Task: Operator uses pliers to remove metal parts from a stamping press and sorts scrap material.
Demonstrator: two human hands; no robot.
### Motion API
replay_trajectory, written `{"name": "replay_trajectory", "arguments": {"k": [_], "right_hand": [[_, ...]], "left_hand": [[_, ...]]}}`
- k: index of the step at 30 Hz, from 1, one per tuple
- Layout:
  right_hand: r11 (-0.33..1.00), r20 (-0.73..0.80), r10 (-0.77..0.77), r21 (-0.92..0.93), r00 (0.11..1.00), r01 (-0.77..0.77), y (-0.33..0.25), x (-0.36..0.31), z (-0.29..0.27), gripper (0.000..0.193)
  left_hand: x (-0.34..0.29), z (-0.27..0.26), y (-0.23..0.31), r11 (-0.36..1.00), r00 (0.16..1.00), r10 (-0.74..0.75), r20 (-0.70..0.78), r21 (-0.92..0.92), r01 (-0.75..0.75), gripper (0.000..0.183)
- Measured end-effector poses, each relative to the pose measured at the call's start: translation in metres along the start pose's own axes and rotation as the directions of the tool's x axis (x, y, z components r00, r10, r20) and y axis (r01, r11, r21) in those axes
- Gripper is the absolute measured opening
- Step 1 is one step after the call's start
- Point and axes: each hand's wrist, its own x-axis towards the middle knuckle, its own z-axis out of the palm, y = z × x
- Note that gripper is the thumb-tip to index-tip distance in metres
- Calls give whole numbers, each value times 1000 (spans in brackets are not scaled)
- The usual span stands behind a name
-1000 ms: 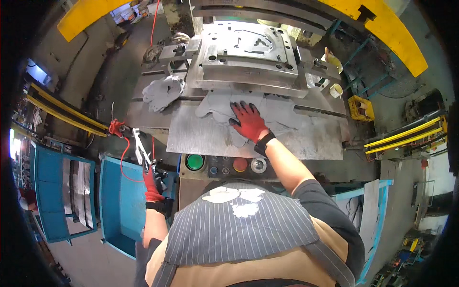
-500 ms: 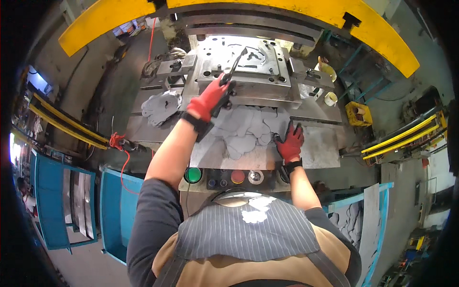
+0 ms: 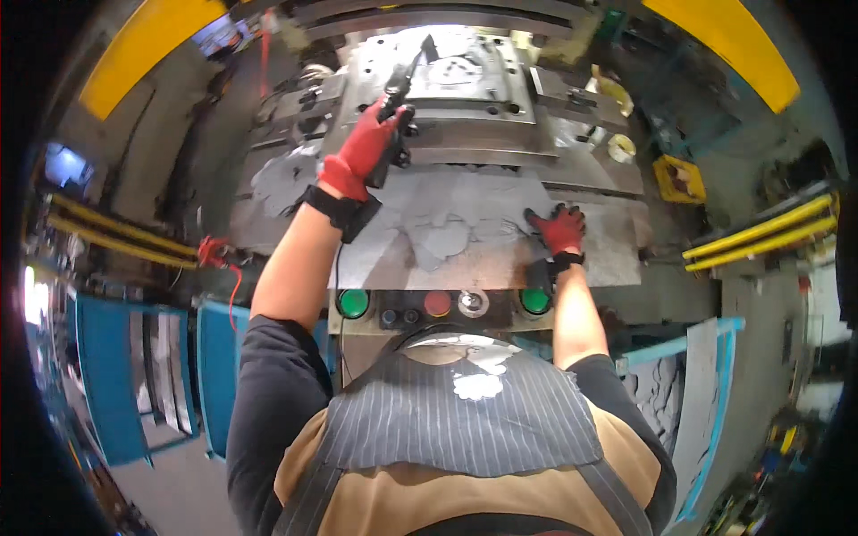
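My left hand (image 3: 366, 147), in a red and black glove, is closed round the handle of a long black tool with a thin shaft (image 3: 413, 70). The tool's dark, pointed tip is over the bright metal die (image 3: 523, 112), where dark cut-out shapes show. My right hand (image 3: 561, 229), gloved alike, lies with fingers spread on the grey metal sheet (image 3: 599, 263) near its right side. Between the hands, flat grey metal pieces (image 3: 438, 239) with rounded outlines lie on the sheet, blurred. More flat pieces (image 3: 284, 183) lie to the left of my left hand.
Yellow press guards (image 3: 733, 54) arch over both far corners. Before me is a control panel with a green button (image 3: 353, 304) and a red button (image 3: 437, 304). Blue bins (image 3: 112, 380) stand at lower left, a blue rack (image 3: 724, 375) at lower right. A yellow crate (image 3: 679, 179) sits right.
The view has shifted. My left hand has reached farther forward and left with the tool, its tip now deeper over the die. My right hand has moved slightly right and forward on the sheet.
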Motion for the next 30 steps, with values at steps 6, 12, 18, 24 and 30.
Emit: {"name": "replay_trajectory", "arguments": {"k": [6,12,18,24,30], "right_hand": [[955,-188,60,298,980,-1,10,4,24,95],[307,-206,-21,930,978,202,20,7,29,52],[-259,198,0,947,980,-191,-5,-48,-42,33],[-426,173,-245,864,954,-267,34,-61,-66,44],[350,-282,-375,839,883,416,-25,-12,-120,40]], "left_hand": [[-129,-41,-17,995,964,-56,-260,66,76,26],[-199,-93,-59,854,778,-510,-367,-329,404,22],[-219,-123,-135,649,660,-729,-180,-488,583,24],[-244,-163,-151,-60,767,-605,211,-974,221,19],[-244,-123,-85,513,836,-526,-157,-842,165,19]]}}
